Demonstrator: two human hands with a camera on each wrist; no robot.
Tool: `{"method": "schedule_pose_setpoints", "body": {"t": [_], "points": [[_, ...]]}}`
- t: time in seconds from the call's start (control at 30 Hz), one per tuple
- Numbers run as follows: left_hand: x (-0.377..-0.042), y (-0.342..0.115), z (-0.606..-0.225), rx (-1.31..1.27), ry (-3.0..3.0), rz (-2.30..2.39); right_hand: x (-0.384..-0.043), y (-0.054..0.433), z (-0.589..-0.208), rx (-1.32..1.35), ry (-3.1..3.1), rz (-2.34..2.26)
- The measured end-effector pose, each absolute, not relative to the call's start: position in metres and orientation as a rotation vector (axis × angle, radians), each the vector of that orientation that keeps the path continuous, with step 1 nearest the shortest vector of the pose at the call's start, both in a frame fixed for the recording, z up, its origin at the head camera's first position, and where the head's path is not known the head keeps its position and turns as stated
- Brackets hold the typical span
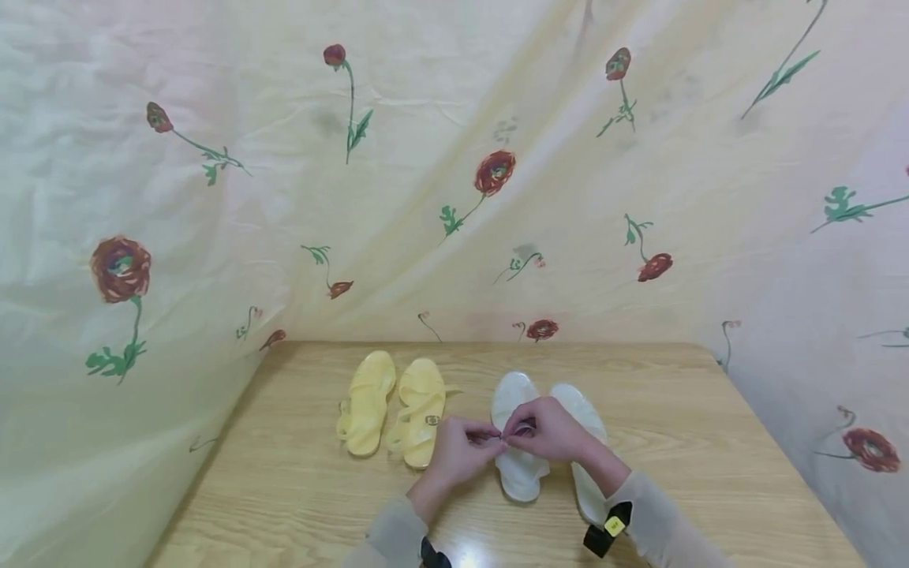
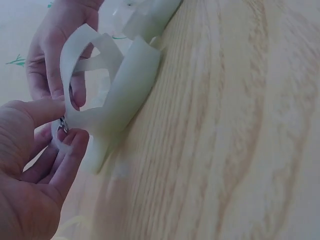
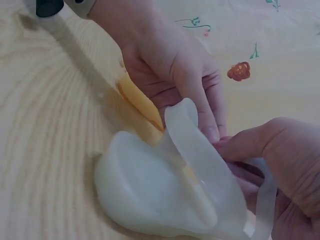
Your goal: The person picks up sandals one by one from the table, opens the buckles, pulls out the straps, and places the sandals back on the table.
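1. Two hands are brought together over one white sandal [image 1: 521, 479], the left of its pair, with thumb tips and fingertips nearly meeting.
2. By the left hand [image 1: 458, 451], a small metal buckle [image 2: 63, 125] on the sandal's strap is pinched between thumb and bent fingers, which are almost closed.
3. By the right hand [image 1: 552, 430], the thin strap is pinched beside the buckle, with thumb and forefinger drawn together; whether the strap's end is threaded through the buckle cannot be told.
4. The second white sandal [image 1: 586, 489] is placed just to the right, partly covered by the right forearm.
5. To the left, two yellow sandals are set side by side: the outer one [image 1: 369, 410] and the inner one [image 1: 424, 386]. A small dark emblem [image 1: 432, 420] is carried on the inner one, too small to be read.
6. On each wrist a black device is worn below a pale sleeve; on the right one a yellow sticker [image 1: 614, 525] is seen, its mark illegible.
7. All four sandals are supported by a wood-grained table [image 1: 284, 489], on which light is reflected near the front edge.
8. Behind and at both sides, the space is enclosed by pale cloth [image 1: 398, 237] printed with red flowers and green stems.
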State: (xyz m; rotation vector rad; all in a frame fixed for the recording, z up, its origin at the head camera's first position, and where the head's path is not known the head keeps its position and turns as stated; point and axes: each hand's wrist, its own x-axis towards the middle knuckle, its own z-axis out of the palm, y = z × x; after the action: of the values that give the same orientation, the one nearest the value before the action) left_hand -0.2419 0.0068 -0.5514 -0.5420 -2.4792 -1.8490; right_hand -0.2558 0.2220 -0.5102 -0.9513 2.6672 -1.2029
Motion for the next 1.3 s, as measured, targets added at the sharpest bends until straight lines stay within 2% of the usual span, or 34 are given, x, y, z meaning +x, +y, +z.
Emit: {"method": "schedule_pose_setpoints", "body": {"t": [0.3,0.7,1.3], "points": [[-0.240,0.003,-0.553,-0.542,-2.477,-1.883,-0.252,0.225,-0.513,-0.724,2.598,-1.349],[-0.240,0.006,-0.552,-0.524,-2.459,-1.916,-0.258,0.223,-0.502,-0.924,2.584,-1.268],[-0.241,0.006,-0.554,-0.542,-2.457,-1.918,-0.254,0.222,-0.506,-0.857,2.565,-1.322]]}}
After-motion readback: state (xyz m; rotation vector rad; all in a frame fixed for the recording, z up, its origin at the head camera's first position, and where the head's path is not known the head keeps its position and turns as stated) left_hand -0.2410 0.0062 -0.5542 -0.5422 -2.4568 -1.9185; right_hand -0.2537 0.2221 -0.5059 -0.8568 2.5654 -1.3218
